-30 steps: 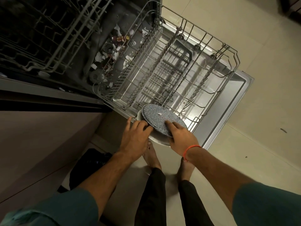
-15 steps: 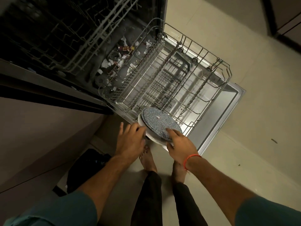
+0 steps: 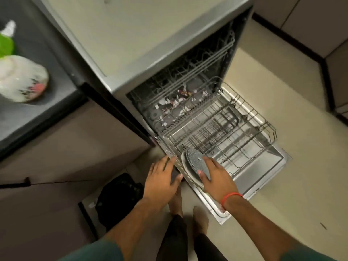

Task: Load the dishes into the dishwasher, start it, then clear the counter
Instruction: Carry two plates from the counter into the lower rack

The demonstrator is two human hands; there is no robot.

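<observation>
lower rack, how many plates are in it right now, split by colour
grey speckled plate: 1
white plate: 1
total: 2, standing together at the near corner of the lower rack, right hand on the grey one

Views: one, head-worn, wide-angle. Position: above the open dishwasher (image 3: 188,68), looking steeply down past the person's forearms to the floor (image 3: 282,102). Range: close; the left hand (image 3: 162,179) and right hand (image 3: 216,176) sit at lower centre, near the lens. Frame limits: counter (image 3: 47,102) at the left edge, pulled-out lower rack (image 3: 250,129) centre-right, bare feet at the bottom. Edges curve noticeably. Shared coverage: not applicable, single view.
</observation>
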